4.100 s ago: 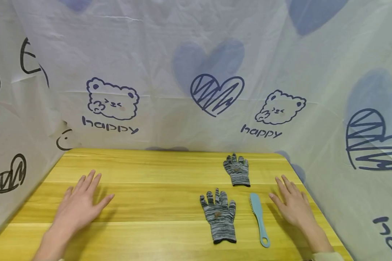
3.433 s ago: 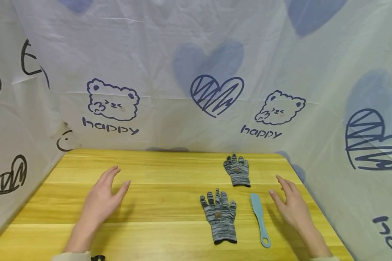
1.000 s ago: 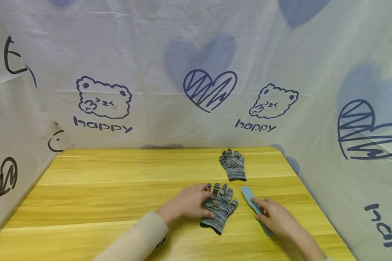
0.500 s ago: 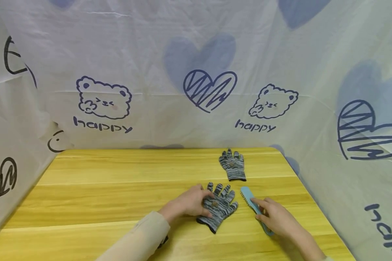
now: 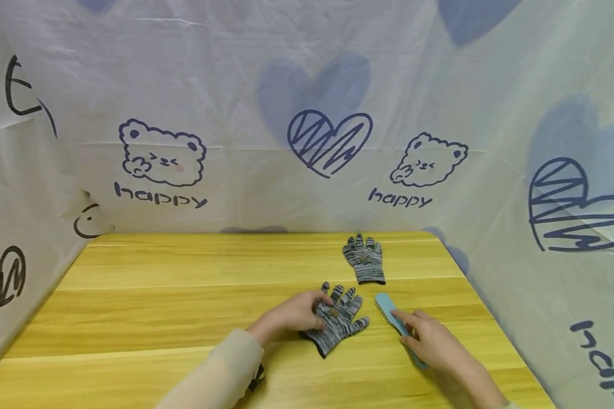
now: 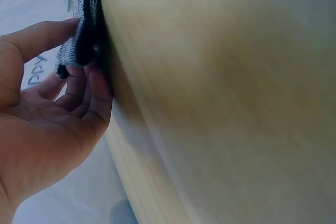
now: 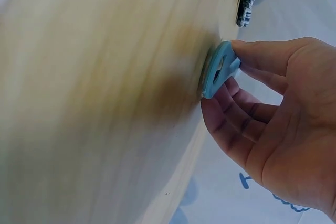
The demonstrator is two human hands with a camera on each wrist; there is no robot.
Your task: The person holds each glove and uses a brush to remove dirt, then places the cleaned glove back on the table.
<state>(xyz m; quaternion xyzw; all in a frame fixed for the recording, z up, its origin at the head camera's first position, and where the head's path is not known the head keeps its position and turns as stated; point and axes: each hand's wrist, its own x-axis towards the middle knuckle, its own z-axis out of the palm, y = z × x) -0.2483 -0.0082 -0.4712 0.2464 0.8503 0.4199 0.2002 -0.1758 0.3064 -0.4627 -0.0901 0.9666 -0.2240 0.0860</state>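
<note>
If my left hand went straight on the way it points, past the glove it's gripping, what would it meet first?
Probably the farther gray knit glove, near its cuff; your left hand angles forward and rightward. Height is unclear, so it might pass over.

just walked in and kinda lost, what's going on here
A person is working at a wooden table with both hands. The left hand grips the side of the nearer grey glove, while the right hand holds a blue brush by its handle. The brush's bristles face left and are apart from that glove. The farther glove lies on the table, touched by neither hand.
</note>
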